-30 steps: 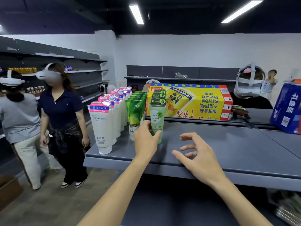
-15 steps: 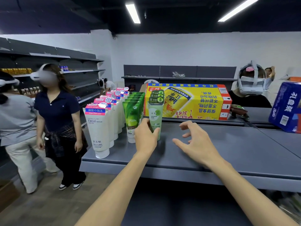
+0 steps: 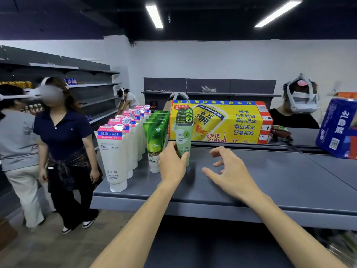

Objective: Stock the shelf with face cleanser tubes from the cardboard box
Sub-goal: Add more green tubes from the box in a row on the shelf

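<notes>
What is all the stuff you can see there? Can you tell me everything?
White tubes: a row, white with pink tops, left on the shelf.
Dark green tubes: a row, beside the white ones.
Pale green tubes: a row, right of the dark green; front one gripped.
Shelf: one, grey.
Yellow box: one, behind the tubes.
Blue pack: one, far right.
Other people: several, wearing headsets.
Left hand: grips the front pale green tube.
Right hand: open, above the shelf.

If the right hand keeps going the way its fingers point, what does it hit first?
The right hand points left and slightly away, so it would probably meet the pale green seaweed tube held by the left hand, or that hand's fingers. Depth is uncertain.
</notes>
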Motion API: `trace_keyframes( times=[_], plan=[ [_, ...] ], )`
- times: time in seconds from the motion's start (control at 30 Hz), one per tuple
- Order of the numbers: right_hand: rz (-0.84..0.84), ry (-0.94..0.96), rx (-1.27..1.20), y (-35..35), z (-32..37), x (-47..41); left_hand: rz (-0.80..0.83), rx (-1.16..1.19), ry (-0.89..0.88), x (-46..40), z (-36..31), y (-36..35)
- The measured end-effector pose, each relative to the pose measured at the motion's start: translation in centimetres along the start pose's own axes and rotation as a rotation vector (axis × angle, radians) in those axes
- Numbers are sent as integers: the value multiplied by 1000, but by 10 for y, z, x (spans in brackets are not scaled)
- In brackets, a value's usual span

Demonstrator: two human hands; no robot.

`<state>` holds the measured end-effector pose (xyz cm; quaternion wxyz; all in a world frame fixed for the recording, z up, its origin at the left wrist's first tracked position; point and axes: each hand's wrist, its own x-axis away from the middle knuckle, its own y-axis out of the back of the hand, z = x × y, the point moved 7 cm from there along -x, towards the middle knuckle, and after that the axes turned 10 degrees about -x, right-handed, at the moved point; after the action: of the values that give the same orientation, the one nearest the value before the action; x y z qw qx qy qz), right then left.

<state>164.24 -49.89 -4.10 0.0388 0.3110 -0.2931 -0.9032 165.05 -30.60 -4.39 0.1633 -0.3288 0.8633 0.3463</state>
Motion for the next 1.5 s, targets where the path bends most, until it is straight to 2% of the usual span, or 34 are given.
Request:
trace_keyframes(
  times=[1.0,1.33,1.5],
  plan=[
    [4,-15,19,11,10,13,40,-43,-13,13,-1,1],
    [19,1,41,19,30,18,111,-111,-170,33,-15,31],
    [55,13,64,20,38,42,169,-151,-341,70,-29,54]
  ],
)
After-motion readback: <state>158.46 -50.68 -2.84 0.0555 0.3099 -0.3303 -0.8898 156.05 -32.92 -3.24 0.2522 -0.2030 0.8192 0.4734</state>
